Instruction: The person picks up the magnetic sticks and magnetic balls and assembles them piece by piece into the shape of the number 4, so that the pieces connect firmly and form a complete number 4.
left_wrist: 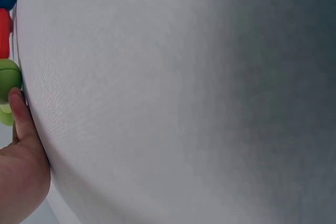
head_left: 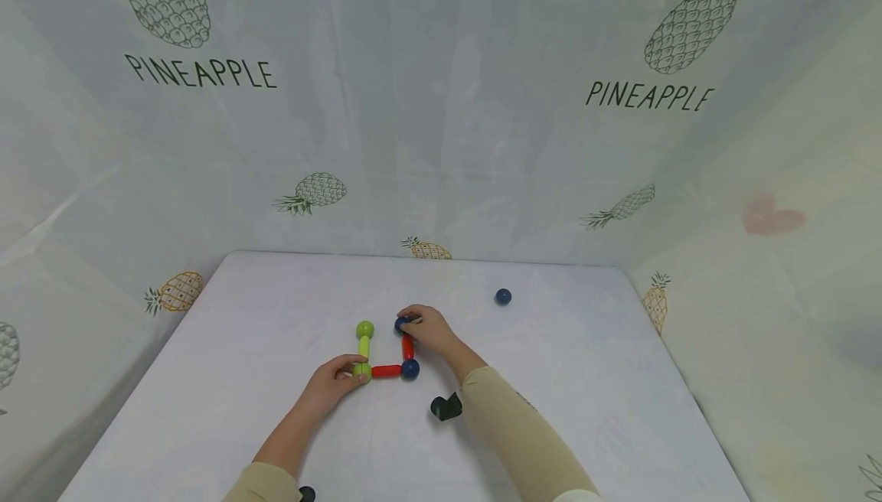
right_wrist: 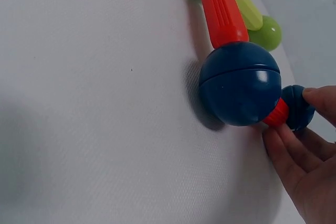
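Note:
A U-shaped chain of toy balls and rods lies on the white table. My left hand (head_left: 327, 389) pinches its near-left green ball (head_left: 362, 372) between thumb and fingers. From there a yellow-green rod (head_left: 364, 346) runs back to another green ball (head_left: 365, 329), and a red rod (head_left: 387, 371) runs right to a blue ball (right_wrist: 240, 84). A second red rod (head_left: 408, 347) joins that corner ball to the far blue ball (right_wrist: 298, 107). My right hand (right_wrist: 315, 169) grips this far ball, thumb on one side and fingers on the other.
A loose blue ball (head_left: 504, 297) lies toward the back right of the white table (head_left: 586, 349). Dark objects (head_left: 446, 408) sit by the right sleeve and the left sleeve. A pineapple-print cloth (head_left: 441, 104) hangs behind the table and along its sides.

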Motion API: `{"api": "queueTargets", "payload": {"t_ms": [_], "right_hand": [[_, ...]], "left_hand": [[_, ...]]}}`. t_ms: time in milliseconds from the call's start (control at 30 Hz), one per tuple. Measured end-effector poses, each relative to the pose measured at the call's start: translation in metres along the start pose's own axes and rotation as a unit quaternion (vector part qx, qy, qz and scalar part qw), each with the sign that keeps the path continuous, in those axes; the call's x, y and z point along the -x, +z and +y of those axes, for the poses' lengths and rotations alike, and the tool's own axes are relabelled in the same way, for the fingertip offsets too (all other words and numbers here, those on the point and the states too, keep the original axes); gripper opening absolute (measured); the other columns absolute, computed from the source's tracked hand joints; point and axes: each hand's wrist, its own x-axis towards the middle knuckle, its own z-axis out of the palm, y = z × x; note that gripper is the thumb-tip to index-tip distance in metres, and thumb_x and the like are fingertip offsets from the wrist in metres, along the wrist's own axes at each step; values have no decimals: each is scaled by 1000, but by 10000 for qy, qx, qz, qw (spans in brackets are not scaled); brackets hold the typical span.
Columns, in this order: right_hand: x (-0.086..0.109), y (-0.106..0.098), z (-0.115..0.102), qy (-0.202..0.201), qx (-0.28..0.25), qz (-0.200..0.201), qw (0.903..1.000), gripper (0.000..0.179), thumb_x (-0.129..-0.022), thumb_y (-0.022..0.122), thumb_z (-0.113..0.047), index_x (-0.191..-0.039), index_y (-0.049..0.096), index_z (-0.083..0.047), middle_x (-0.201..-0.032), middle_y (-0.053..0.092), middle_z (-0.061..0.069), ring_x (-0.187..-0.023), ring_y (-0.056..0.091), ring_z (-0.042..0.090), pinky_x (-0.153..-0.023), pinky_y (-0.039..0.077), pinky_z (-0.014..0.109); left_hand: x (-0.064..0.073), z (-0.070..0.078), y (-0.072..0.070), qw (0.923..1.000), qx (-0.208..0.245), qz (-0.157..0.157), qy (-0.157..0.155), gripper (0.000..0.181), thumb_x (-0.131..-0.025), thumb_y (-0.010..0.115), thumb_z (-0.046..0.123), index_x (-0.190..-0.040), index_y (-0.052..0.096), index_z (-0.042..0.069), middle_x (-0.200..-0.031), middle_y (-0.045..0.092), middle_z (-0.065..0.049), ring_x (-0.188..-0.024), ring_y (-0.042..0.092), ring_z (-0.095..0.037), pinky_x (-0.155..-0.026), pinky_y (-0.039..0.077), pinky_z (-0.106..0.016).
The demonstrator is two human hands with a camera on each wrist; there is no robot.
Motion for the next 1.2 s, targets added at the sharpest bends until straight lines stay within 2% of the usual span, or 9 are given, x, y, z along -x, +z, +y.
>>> {"api": "queueTargets", "payload": {"t_ms": [500, 700, 933, 1200], "right_hand": [[2, -2, 0, -6, -82, -2, 10000, 23, -94, 64, -15, -117, 67, -13, -104, 61, 3, -86, 56, 18, -74, 52, 30], [5, -4, -1, -11, -129, -5, 9999, 23, -94, 65, -15, -117, 67, -13, -107, 62, 4, -88, 57, 19, -76, 52, 30], [6, -7, 4, -273, -51, 74, 9996, 22, -92, 66, -13, -114, 68, -9, -107, 63, 5, -84, 58, 16, -70, 52, 28], [0, -6, 12, -152, -61, 129, 9998, 24, -91, 68, -15, -115, 69, -10, -109, 63, 6, -80, 59, 16, -70, 53, 29]], "left_hand": [[0, 0, 1, 10000, 20, 32, 66, 30, -86, 76, 16, -114, 69, 10, -100, 60, -6, -75, 50, -19, -63, 42, -28], [1, 0, 1, 10000, 17, 42, -2, 30, -85, 76, 17, -114, 70, 11, -100, 60, -5, -76, 50, -19, -64, 43, -29], [-1, -1, 2, 10000, -54, 43, -34, 32, -85, 77, 17, -115, 69, 11, -99, 59, -5, -78, 51, -19, -66, 43, -30], [0, 1, 1, 9999, -95, 31, -76, 32, -85, 76, 18, -116, 69, 12, -101, 58, -6, -80, 50, -20, -68, 44, -31]]}}
